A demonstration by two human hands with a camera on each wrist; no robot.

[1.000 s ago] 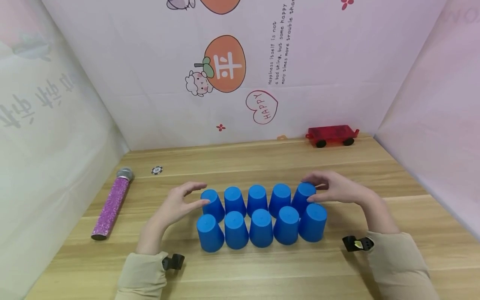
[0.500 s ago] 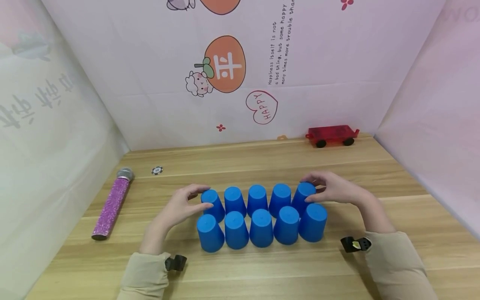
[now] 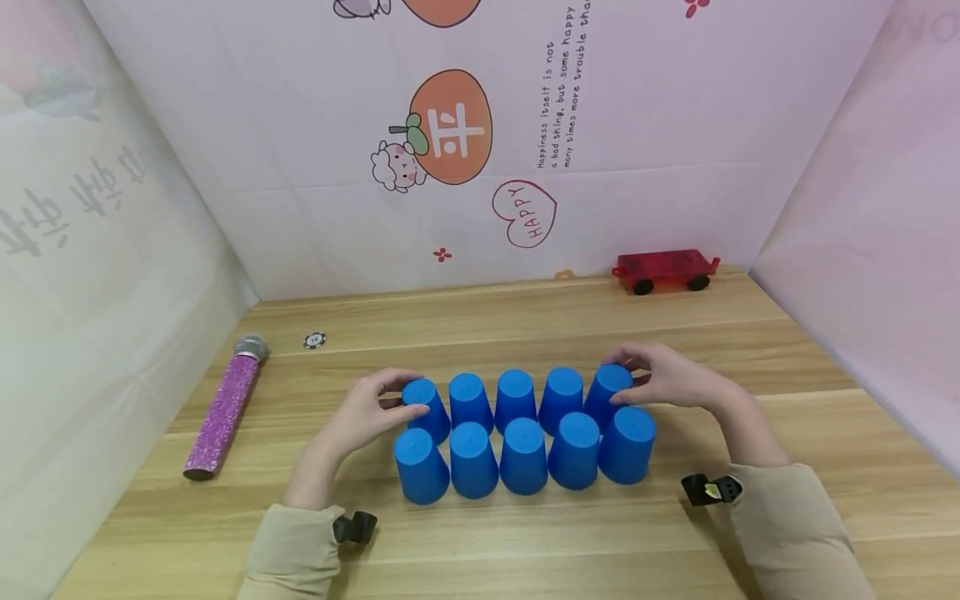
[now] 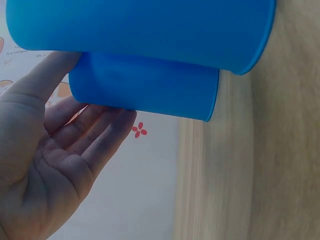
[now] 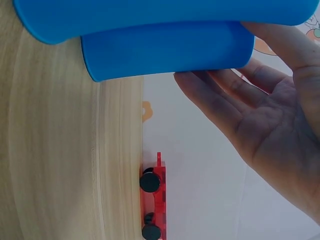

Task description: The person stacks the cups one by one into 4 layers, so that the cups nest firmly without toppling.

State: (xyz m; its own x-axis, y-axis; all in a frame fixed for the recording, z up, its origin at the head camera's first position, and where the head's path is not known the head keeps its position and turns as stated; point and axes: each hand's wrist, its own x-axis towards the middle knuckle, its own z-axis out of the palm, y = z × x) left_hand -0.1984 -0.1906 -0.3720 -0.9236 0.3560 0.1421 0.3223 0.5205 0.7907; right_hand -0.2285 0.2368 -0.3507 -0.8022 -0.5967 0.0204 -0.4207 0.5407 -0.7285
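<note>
Blue cups, ten in number, stood upside down on a wooden table in two rows of five, one row before the other. Left hand: gripped the left end cup of the back row between thumb and fingers. Right hand: gripped the right end cup of the same row, thumb on the near side. Microphone, one, purple and glittery with a silver head, lay at the table's left. Chip, one, black and white, lay near that head. Toy wagon, one, red with black wheels, stood at the back right, beside the printed white cloth.
</note>
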